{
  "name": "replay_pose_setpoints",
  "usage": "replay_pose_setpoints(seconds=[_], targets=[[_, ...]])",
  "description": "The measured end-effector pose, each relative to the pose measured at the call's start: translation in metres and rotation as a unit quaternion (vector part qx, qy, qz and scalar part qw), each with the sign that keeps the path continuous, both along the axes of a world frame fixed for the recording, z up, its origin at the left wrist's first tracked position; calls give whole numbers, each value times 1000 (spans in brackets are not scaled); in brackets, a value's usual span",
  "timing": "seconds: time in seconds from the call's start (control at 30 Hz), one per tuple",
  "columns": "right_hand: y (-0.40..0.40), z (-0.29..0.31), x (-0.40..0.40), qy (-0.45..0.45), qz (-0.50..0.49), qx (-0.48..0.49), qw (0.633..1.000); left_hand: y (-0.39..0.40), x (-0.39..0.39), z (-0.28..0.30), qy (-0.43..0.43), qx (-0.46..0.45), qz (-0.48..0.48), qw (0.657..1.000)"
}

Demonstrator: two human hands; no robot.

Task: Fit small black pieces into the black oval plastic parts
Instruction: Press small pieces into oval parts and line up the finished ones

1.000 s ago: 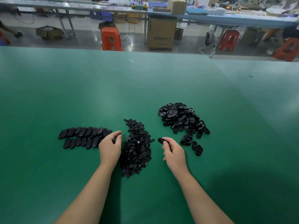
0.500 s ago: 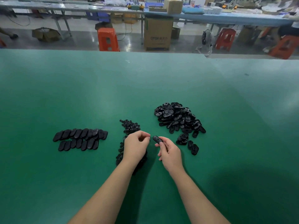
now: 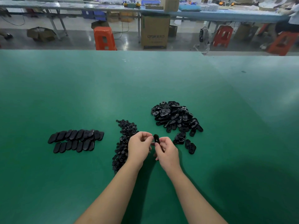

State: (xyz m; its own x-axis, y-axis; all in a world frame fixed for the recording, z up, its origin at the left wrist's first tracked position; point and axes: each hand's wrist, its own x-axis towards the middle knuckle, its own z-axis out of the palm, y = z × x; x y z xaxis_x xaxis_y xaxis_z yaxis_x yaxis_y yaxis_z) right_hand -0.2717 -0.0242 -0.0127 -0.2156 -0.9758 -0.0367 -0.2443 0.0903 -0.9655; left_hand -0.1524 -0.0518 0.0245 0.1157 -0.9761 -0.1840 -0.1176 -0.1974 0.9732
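My right hand [image 3: 166,152] holds a black oval part [image 3: 156,139] upright between thumb and fingers. My left hand [image 3: 139,147] is right beside it, fingertips pinched together at the oval's left edge; the small black piece there is too small to make out. Under and behind my left hand lies a heap of small black pieces [image 3: 124,139]. A pile of loose oval parts [image 3: 174,117] sits further back on the right. Two neat rows of oval parts [image 3: 76,139] lie flat on the left.
The green table [image 3: 80,88] stretches wide around the piles. A few stray oval parts [image 3: 190,147] lie just right of my right hand. Beyond the far edge are orange stools [image 3: 104,38], a cardboard box [image 3: 154,32] and long workbenches.
My left hand moved right from the rows of ovals, across the heap of small pieces, and met my right hand. The right hand raised the oval part slightly toward the middle.
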Motion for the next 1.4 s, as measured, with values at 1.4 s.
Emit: replay_pose_setpoints(seconds=[1.4], targets=[[4, 9, 2, -29, 1, -17, 999, 5, -4, 4, -102, 1, -27, 994]])
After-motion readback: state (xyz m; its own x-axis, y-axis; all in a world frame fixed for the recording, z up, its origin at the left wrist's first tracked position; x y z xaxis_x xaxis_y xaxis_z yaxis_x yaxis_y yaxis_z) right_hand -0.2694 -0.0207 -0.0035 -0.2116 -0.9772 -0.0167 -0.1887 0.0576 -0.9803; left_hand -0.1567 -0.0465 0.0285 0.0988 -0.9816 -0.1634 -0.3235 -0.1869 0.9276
